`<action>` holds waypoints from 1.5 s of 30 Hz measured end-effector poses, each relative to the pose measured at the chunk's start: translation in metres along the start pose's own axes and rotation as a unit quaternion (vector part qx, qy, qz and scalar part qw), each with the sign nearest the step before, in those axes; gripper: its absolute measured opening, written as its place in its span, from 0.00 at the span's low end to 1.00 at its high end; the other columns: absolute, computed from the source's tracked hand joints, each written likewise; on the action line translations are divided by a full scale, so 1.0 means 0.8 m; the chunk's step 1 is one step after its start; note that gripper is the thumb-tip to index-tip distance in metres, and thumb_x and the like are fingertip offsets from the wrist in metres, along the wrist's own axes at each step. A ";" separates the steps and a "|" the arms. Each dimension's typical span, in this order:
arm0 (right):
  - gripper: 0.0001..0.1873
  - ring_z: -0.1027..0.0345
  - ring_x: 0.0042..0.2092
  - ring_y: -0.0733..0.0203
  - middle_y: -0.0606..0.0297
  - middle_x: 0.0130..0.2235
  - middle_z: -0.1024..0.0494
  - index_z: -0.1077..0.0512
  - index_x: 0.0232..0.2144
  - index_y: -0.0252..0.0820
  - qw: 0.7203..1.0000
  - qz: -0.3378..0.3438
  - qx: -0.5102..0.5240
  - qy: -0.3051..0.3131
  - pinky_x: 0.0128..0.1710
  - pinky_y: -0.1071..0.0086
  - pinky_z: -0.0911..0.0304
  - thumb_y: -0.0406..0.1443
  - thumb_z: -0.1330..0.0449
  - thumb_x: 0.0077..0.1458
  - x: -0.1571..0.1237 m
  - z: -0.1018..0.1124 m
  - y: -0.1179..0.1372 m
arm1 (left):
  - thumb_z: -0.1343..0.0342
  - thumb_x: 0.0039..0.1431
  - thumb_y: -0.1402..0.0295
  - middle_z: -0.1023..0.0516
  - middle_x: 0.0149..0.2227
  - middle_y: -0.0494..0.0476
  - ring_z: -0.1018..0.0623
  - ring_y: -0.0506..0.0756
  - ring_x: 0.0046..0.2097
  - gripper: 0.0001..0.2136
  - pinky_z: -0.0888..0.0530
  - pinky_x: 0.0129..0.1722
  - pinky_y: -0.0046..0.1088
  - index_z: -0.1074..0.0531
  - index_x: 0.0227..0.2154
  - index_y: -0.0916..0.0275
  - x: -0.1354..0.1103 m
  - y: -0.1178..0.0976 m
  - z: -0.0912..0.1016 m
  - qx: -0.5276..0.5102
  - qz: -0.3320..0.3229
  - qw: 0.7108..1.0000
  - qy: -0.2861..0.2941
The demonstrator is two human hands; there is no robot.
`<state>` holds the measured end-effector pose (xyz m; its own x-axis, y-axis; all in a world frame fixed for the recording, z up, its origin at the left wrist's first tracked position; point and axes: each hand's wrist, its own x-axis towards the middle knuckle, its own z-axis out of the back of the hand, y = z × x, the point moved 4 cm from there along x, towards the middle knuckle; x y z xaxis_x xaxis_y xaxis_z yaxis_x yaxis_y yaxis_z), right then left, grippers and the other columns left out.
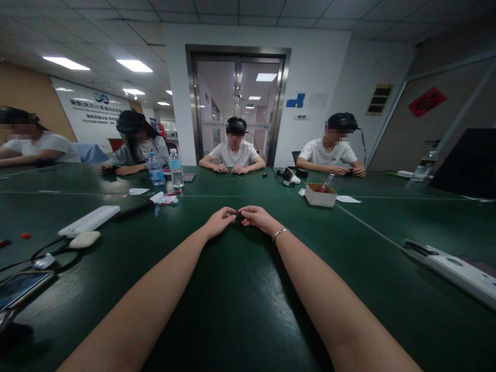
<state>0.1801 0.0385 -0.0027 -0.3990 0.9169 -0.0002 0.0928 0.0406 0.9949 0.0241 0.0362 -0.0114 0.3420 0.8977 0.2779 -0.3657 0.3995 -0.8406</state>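
Observation:
Both arms stretch forward over a dark green table point(232, 294), and the hands meet near its middle. A small black object point(239, 215) sits between them, too small and too covered by fingers to name. My left hand point(220, 222) has its fingers closed on the object's left end. From the other side my right hand point(259, 218), with a silver bracelet point(279, 235) at the wrist, pinches the same object between thumb and fingers. The object's underside and most of its edges are hidden.
Ahead stand two water bottles point(176, 169), paper scraps point(163, 198) and a small open box point(321, 195). Leftward lie a white power strip point(90, 220), cables and a phone point(24, 289); another power strip point(461, 271) lies right. Several people sit across the table.

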 end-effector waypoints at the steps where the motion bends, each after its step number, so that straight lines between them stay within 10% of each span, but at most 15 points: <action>1: 0.06 0.31 0.23 0.69 0.62 0.25 0.27 0.30 0.37 0.31 1.000 0.000 -0.001 0.000 0.24 0.79 0.31 0.24 0.45 0.56 0.000 0.000 0.000 | 0.53 0.55 0.59 0.28 0.27 0.53 0.30 0.51 0.30 0.16 0.34 0.33 0.27 0.33 0.42 0.64 0.001 0.002 -0.001 -0.008 0.003 1.000 0.007; 36: 0.05 0.32 0.23 0.70 0.64 0.25 0.27 0.30 0.35 0.33 1.000 0.006 -0.009 0.010 0.24 0.79 0.32 0.25 0.43 0.54 0.001 -0.001 -0.001 | 0.49 0.52 0.62 0.29 0.26 0.52 0.31 0.49 0.28 0.16 0.36 0.30 0.26 0.33 0.43 0.63 0.000 0.000 0.002 -0.008 -0.003 1.000 -0.013; 45: 0.12 0.39 0.14 0.69 0.66 0.16 0.31 0.36 0.26 0.35 0.993 0.003 -0.111 -0.045 0.10 0.82 0.44 0.34 0.50 0.61 0.007 -0.006 -0.002 | 0.46 0.49 0.65 0.31 0.26 0.50 0.32 0.49 0.28 0.16 0.36 0.31 0.25 0.34 0.42 0.65 -0.005 -0.016 0.004 -0.046 -0.031 0.998 -0.014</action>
<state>0.1738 0.0416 -0.0035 -0.3156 0.9489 0.0073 -0.1130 -0.0453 0.9926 0.0244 0.0282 -0.0004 0.3365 0.8770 0.3429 -0.2623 0.4371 -0.8603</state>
